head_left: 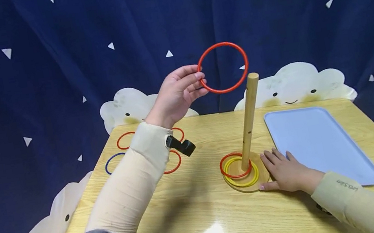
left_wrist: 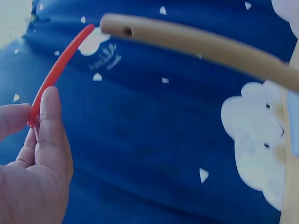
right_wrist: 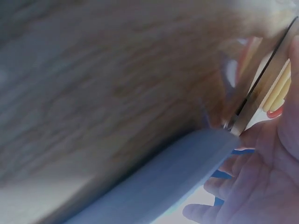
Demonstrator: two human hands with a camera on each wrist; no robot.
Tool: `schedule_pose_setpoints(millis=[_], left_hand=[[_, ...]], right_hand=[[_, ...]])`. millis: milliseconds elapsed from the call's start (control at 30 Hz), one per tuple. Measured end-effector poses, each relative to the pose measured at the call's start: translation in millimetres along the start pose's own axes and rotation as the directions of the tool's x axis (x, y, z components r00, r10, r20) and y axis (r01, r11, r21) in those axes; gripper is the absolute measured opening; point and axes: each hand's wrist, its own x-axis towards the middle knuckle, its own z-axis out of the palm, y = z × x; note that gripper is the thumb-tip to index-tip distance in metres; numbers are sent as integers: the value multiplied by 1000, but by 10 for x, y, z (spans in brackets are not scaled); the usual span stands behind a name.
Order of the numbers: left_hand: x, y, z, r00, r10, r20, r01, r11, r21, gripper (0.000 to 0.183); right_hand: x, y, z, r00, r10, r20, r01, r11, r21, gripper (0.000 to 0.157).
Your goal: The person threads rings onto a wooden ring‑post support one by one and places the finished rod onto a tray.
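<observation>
My left hand [head_left: 182, 90] is raised and pinches a thin red ring [head_left: 246, 59] between thumb and fingers. The ring hangs up to the left of the top of a wooden peg [head_left: 250, 122], apart from it in the left wrist view. Around the foot of the peg, yellow rings [head_left: 244, 185] and one red ring lie on the round wooden base [head_left: 264, 173]. My right hand [head_left: 289, 171] rests at the right edge of that base, thumb and fingers spread against it. In the right wrist view, the palm [right_wrist: 261, 186] shows beside the base's edge.
On the left of the wooden table [head_left: 207, 195] lie several more rings, red [head_left: 180, 163] and blue [head_left: 107, 166], partly hidden by my left forearm. A pale blue tray [head_left: 308, 133] lies right of the base. Behind hangs a dark blue curtain [head_left: 142, 25].
</observation>
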Motion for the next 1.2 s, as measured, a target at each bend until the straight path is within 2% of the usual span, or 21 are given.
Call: schedule_pose_setpoints(millis=[200, 433, 567, 933, 1067, 1200], left_hand=[[8, -74, 196, 999, -26, 44, 27, 1000, -14, 14], [20, -164, 291, 996, -52, 71, 53, 999, -1, 17], [36, -210, 310, 996, -72, 59, 71, 997, 21, 17], [39, -434, 243, 987, -158, 28, 157, 987, 37, 14], [23, -608, 151, 978, -209, 2, 208, 974, 88, 11], [-4, -883, -29, 966, -259, -21, 259, 955, 145, 10]], right_hand=[[-11, 7, 12, 1000, 7, -5, -7, 1000, 1, 104], [-14, 16, 31, 1000, 7, -24, -7, 1000, 0, 105], [-13, 23, 50, 999, -1, -38, 1, 1000, -4, 104], [-9, 27, 63, 1000, 7, -25, -7, 1000, 6, 104], [-6, 25, 61, 1000, 8, -23, -7, 1000, 14, 104], [3, 28, 63, 1000, 8, -24, -8, 1000, 12, 104]])
